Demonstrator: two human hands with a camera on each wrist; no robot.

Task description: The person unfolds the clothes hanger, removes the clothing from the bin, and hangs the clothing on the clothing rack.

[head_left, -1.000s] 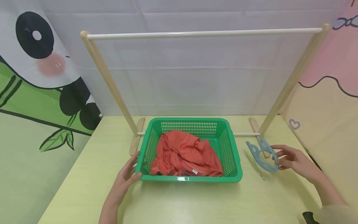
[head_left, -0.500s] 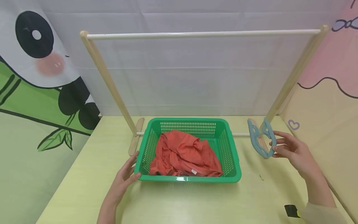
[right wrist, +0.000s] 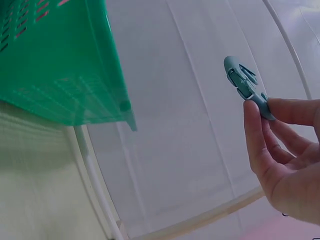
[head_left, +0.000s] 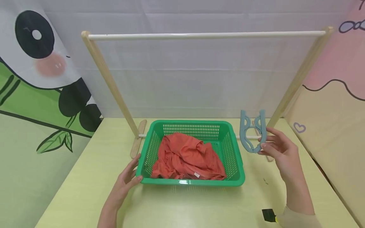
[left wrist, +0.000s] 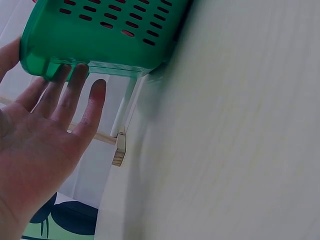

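My right hand (head_left: 280,150) pinches a folded light-blue folding clothes hanger (head_left: 243,133) by its right arm, thumb in front and fingers behind. It is held up to the right of a green plastic basket (head_left: 194,182), its two arms pointing upward. In the right wrist view, the hanger (right wrist: 240,82) shows edge-on between thumb and fingertips. My left hand (head_left: 121,185) rests at the basket's front left corner. Its fingers lie fairly straight along the side, with fingertips under the rim in the left wrist view. Inside the basket lies a crumpled red garment (head_left: 188,155) with a small white tag.
Behind the basket stands a wooden rack with a white top rail (head_left: 205,35) and a lower bar (head_left: 249,137). Its left foot (head_left: 137,139) rests on the pale yellow table (head_left: 185,209). Printed cloth walls (head_left: 336,126) enclose the table's back and sides.
My right hand has lifted the hanger and carried it left toward the basket, turning its arms upright. My left hand stays at the basket's corner.
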